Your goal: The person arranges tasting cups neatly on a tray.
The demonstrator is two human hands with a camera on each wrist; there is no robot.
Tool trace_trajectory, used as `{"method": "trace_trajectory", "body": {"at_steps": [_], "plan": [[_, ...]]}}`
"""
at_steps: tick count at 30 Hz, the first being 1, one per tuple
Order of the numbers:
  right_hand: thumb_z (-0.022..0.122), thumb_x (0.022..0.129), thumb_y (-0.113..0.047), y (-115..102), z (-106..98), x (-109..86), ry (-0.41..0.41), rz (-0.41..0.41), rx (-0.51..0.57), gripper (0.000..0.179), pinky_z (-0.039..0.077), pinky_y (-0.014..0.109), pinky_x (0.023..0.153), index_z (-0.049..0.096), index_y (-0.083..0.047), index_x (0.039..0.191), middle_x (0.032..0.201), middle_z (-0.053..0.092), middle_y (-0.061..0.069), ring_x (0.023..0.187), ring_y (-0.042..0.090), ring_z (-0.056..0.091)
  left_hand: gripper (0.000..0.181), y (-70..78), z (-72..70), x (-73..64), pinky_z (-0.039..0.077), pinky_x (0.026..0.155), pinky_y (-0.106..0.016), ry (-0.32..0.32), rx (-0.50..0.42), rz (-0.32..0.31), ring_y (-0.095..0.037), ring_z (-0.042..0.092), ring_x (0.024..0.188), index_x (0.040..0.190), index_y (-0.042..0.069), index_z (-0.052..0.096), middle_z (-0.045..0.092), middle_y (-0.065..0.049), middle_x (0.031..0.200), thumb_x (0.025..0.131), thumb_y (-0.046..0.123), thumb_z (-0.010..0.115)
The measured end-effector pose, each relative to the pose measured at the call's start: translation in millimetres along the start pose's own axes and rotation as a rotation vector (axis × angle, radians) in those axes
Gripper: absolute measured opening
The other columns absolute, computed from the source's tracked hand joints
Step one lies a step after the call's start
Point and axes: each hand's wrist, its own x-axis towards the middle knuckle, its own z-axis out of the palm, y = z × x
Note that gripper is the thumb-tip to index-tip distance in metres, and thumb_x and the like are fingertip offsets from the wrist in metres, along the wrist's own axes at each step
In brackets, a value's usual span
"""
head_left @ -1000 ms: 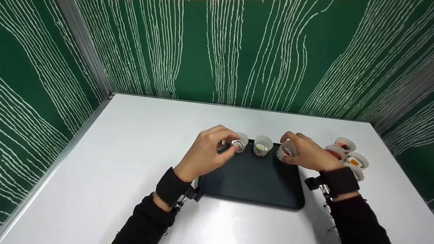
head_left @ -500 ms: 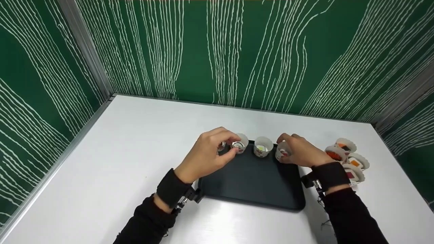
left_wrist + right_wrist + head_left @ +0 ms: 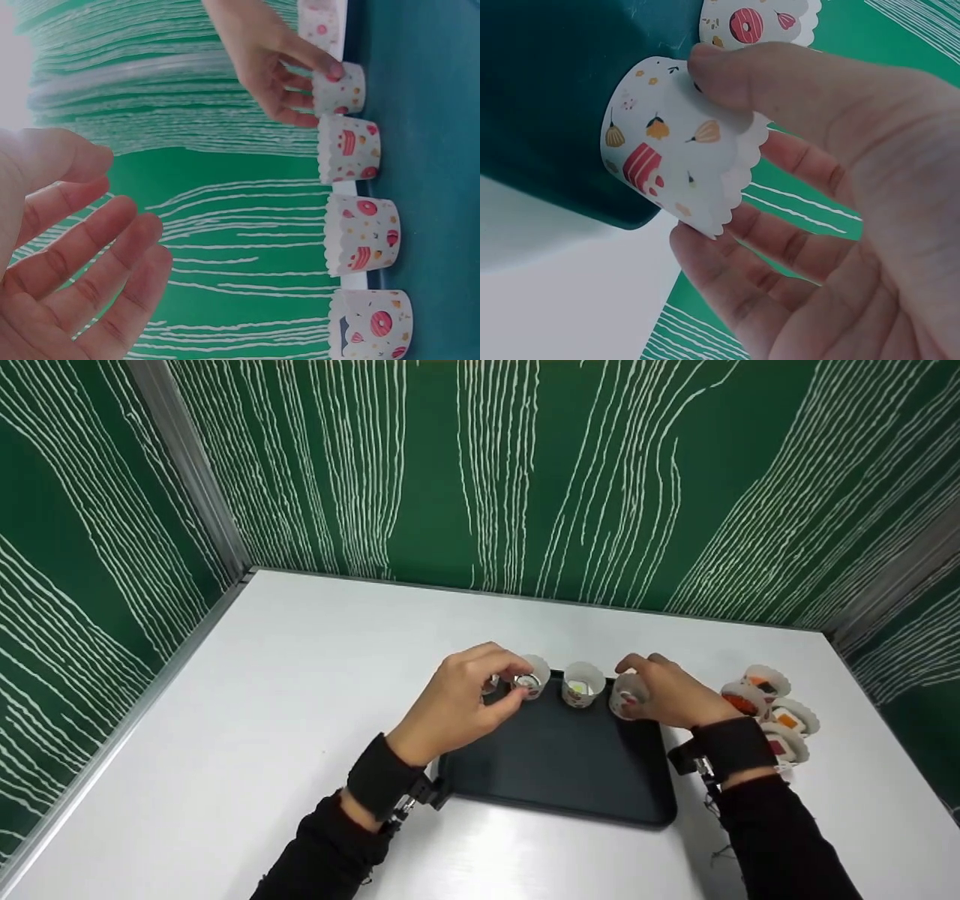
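Presently, lower edge of the head view: two black sleeves (image 3: pixel 322 847) and black wristbands (image 3: pixel 382 775), nearest the camera; past them, mid-frame, the dark tray (image 3: pixel 562 772); above its left part, the left hand (image 3: pixel 457 699), thumb and fingers apart, curved loosely beside a patterned cup (image 3: pixel 537 667), its place hardly changed over the last second.

Upper right of the tray, at its far corner, the right hand (image 3: pixel 667 694) has thumb and fingers clamped on the held cup (image 3: pixel 667 142); a second ago both sat slightly farther right, and the cup now stands nearer the middle cup (image 3: pixel 581 684); a fourth, half-hidden cup (image 3: pixel 490 685) shows behind the left hand, making a row along the tray's far edge.

Right side of the frame: a cluster of four cups (image 3: pixel 786 720) on the white table (image 3: pixel 337 660); the lowest one's dark-red square, covered by the wristband a second ago, now shows; farthest off, across the top, a green wall (image 3: pixel 427 472) with wavy white lines, unchanged.
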Motion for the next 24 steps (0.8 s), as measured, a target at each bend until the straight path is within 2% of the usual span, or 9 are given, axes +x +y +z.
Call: {"method": "trace_trajectory", "body": {"at_steps": [6, 16, 24], "plan": [[0.086, 0.09, -0.017, 0.2, 0.6, 1.2, 0.011, -0.004, -0.009, 0.06, 0.054, 0.055, 0.085, 0.059, 0.001, 0.14, 0.121, 0.064, 0.031, 0.097, 0.036, 0.06, 0.018, -0.6, 0.7, -0.4, 0.061, 0.081, -0.038, -0.006, -0.001, -0.003, -0.017, 0.07, 0.095, 0.115, 0.008, 0.078, 0.076, -0.005, 0.106, 0.097, 0.01, 0.076], [0.082, 0.093, -0.016, 1.6, 1.4, 0.4, 0.021, -0.016, -0.013, 0.056, 0.054, 0.054, 0.085, 0.058, 0.003, 0.141, 0.122, 0.063, 0.032, 0.103, 0.04, 0.063, 0.017, -0.5, 1.6, -0.8, 0.06, 0.082, -0.042, -0.008, 0.002, 0.002, -0.018, 0.07, 0.095, 0.114, 0.008, 0.078, 0.075, -0.005, 0.105, 0.097, 0.01, 0.076], [0.083, 0.092, -0.018, 2.6, -0.2, 0.2, 0.019, -0.017, -0.003, 0.059, 0.053, 0.055, 0.085, 0.057, 0.003, 0.141, 0.122, 0.063, 0.032, 0.101, 0.038, 0.061, 0.017, -0.4, 2.2, -1.0, 0.06, 0.082, -0.037, -0.008, 0.012, 0.003, -0.017, 0.07, 0.095, 0.114, 0.008, 0.078, 0.075, -0.005, 0.104, 0.097, 0.01, 0.076]]}}
